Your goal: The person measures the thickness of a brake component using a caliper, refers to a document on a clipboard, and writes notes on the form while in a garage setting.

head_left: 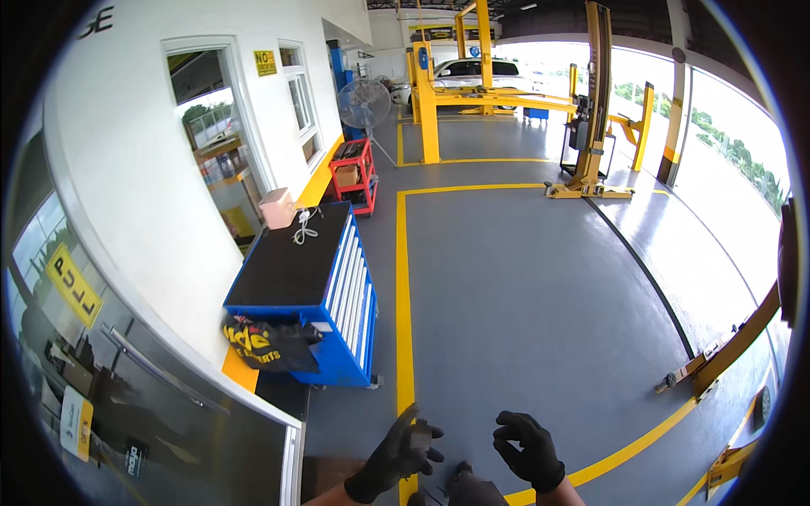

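Note:
Both of my hands wear black gloves and hang in the air at the bottom of the view, over the grey floor. My left hand [400, 456] is open, its fingers apart, above a yellow floor line [404, 337]. A greyish patch shows at its palm, and I cannot make out more of it. My right hand [529, 449] has its fingers bent, with a gap between thumb and fingertips and nothing visible in them. Neither hand touches anything around it. Between and below them my shoe [461, 469] and dark trouser leg show.
On the left stands a blue tool cabinet [342, 358] with a dark cloth [274, 350] over its end and a pink box [277, 208] on top. Beyond are a red cart [371, 181] and a fan [364, 103]. A glass door [169, 422] is nearby; yellow lift posts [426, 110] stand ahead.

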{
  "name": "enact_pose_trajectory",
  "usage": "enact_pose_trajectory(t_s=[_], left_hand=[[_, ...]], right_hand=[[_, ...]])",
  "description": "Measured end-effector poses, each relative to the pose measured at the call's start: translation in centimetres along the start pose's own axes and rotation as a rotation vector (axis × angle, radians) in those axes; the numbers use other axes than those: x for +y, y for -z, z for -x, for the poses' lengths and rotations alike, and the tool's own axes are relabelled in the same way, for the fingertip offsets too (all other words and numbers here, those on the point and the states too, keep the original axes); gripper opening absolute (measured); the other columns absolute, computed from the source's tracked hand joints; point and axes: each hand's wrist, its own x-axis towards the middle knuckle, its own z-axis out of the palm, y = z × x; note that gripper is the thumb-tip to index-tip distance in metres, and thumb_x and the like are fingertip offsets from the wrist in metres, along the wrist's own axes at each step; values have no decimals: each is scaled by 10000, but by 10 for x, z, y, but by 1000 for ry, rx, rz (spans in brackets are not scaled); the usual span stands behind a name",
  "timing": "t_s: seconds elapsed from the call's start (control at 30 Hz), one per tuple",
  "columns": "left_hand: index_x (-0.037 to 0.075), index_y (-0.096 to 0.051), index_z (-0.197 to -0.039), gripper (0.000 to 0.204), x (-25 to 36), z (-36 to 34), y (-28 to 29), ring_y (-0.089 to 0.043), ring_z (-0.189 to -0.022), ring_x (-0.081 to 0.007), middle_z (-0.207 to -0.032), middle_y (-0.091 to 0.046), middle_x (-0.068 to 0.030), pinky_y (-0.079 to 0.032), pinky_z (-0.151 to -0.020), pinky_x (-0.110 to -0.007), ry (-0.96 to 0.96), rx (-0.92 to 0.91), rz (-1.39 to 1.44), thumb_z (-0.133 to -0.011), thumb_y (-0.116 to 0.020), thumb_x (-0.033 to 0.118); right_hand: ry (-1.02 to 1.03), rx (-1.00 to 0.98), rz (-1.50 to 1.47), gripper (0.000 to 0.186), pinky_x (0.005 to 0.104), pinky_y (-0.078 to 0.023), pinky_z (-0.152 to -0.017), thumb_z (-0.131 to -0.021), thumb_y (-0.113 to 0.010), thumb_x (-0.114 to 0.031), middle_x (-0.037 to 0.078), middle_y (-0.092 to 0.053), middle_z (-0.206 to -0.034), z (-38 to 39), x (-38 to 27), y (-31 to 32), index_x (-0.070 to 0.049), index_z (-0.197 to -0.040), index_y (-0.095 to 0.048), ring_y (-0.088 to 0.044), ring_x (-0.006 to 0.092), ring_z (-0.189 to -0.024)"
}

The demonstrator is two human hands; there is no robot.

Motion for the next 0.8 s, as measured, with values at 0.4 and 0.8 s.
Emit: enact_pose_trajectory(t_s=[0.4, 0.8], left_hand=[[170, -299, -1557, 643, 19, -304, 82, -655, -903, -254, -1257, -570, -135, -568, -756, -385, 120, 170, -270, -990, -591, 256], [151, -399, -1439, 520, 101, -547, 282, -635, -1028, -272, -1249, -547, -140, -537, -898, -448, -324, 446, 799, -969, -619, 185]], right_hand=[[-67, -92, -139, 412, 300, -578, -773, -865, -724, -27, 103, -711, -1011, -317, 188, 29, 10, -1249, -579, -717, 165, -862], [167, -465, -73, 391, 320, -575, -803, -863, -768, -124, 112, -674, -1124, -685, 270, -67, -57, -1226, -636, -714, 217, -927]])
